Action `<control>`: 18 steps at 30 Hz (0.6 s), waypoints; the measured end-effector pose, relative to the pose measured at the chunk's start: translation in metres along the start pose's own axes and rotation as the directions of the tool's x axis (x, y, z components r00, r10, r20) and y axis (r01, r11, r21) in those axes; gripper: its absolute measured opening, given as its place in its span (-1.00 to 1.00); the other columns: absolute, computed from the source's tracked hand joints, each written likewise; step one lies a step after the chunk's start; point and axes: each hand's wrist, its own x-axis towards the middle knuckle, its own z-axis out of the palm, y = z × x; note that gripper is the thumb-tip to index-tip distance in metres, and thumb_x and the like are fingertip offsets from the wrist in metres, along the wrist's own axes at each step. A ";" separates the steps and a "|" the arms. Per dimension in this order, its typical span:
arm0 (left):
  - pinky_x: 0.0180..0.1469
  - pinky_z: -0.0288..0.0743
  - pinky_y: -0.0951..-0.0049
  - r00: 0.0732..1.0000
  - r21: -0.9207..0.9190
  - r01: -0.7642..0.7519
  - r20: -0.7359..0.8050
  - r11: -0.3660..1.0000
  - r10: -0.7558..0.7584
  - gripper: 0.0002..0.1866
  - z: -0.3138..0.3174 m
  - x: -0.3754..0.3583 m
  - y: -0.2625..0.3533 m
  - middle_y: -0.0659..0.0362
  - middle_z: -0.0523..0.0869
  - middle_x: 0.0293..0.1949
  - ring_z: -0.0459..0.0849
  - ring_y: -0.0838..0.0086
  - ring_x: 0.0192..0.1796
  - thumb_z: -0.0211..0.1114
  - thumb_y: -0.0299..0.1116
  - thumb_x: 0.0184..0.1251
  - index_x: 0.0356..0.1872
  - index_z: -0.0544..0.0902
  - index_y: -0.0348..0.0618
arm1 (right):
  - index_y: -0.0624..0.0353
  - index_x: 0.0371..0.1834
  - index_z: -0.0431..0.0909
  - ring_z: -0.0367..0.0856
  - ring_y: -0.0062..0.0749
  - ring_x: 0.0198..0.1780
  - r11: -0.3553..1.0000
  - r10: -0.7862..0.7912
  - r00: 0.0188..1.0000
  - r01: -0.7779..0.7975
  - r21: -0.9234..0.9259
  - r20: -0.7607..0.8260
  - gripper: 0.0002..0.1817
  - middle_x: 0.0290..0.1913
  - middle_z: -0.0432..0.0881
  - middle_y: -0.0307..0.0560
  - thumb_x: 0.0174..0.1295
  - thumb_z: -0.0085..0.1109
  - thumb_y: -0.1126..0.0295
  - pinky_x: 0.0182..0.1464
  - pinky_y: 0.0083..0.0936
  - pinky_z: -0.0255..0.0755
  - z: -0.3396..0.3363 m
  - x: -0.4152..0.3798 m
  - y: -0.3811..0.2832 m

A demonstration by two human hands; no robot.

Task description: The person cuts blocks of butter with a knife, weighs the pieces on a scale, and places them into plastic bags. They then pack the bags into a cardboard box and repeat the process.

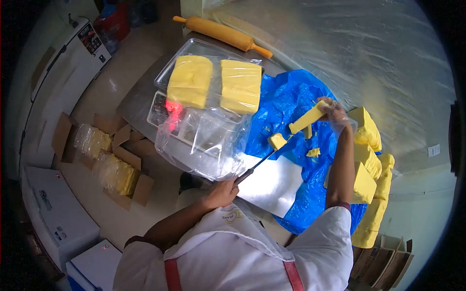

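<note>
My left hand (222, 193) is closed around the dark handle of a long knife (257, 165), whose thin blade points away to the right over blue plastic sheeting (296, 92). A small chunk of yellow butter or margarine (277, 141) sits at the far part of the blade. In a clear plastic glove, my right hand (335, 114) grips the far end of a long strip of butter (308, 117), held tilted above the sheeting. Smaller butter scraps (313, 152) lie beneath and beside it. Part of the blade is hidden by the chunk.
Two butter slabs (190, 80) under clear film rest on a scale and trays left of the sheeting. A wooden rolling pin (218, 33) lies behind. Large butter blocks (365, 182) line the right edge. Open cartons (131, 160) stand on the floor, near white freezers (58, 208).
</note>
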 end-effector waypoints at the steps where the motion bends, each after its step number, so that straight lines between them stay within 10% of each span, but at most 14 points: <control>1: -0.26 0.48 0.02 0.999 -0.008 -0.032 -0.021 0.999 0.032 -0.74 0.000 -0.002 -0.002 -0.22 0.62 -0.38 0.64 -0.12 -0.33 0.05 -0.34 0.33 -0.08 0.45 -0.31 | 0.12 0.03 0.56 0.66 -0.27 -0.09 0.998 -0.043 0.999 0.042 -0.050 -0.011 -0.68 -0.15 0.64 -0.12 0.23 0.23 0.30 -0.11 -0.29 0.61 -0.008 -0.004 -0.008; 5: -0.33 0.43 0.25 0.944 -0.284 0.309 0.211 0.908 -0.255 -0.82 -0.019 -0.008 0.018 0.01 0.51 -0.51 0.56 0.29 -0.45 0.14 -0.36 0.33 -0.20 0.47 -0.29 | 0.14 0.01 0.56 0.67 -0.28 -0.14 0.978 -0.202 0.976 0.196 -0.068 -0.085 -0.68 -0.15 0.65 -0.12 0.20 0.23 0.32 -0.14 -0.35 0.60 -0.031 -0.038 -0.051; 10: -0.44 0.33 0.41 0.986 -0.358 0.045 0.168 0.933 0.017 -0.86 -0.011 -0.025 -0.016 0.15 0.49 -0.55 0.47 0.47 -0.51 0.15 -0.39 0.33 -0.28 0.50 -0.27 | 0.20 -0.03 0.55 0.66 -0.28 -0.15 0.981 -0.169 0.946 0.190 0.048 -0.278 -0.67 -0.18 0.63 -0.10 0.18 0.21 0.28 -0.15 -0.36 0.64 -0.052 -0.074 -0.076; 14: -0.50 0.20 0.59 0.901 -0.739 0.349 0.434 0.576 0.010 -0.95 -0.029 -0.035 0.017 0.33 0.43 -0.56 0.32 0.70 -0.56 0.12 -0.45 0.34 -0.27 0.47 -0.18 | 0.20 -0.04 0.53 0.65 -0.27 -0.13 0.955 -0.137 0.918 0.222 0.196 -0.372 -0.65 -0.16 0.60 -0.07 0.18 0.21 0.23 -0.14 -0.37 0.66 -0.069 -0.084 -0.039; 18: -0.52 0.17 0.60 0.923 -0.789 0.311 0.384 0.530 0.032 -0.96 -0.040 -0.036 0.042 0.33 0.40 -0.57 0.30 0.70 -0.59 0.10 -0.48 0.36 -0.25 0.45 -0.19 | 0.23 -0.04 0.50 0.64 -0.26 -0.10 0.896 -0.049 0.875 0.252 0.366 -0.482 -0.66 -0.09 0.58 0.00 0.21 0.21 0.26 -0.12 -0.37 0.67 -0.061 -0.114 -0.001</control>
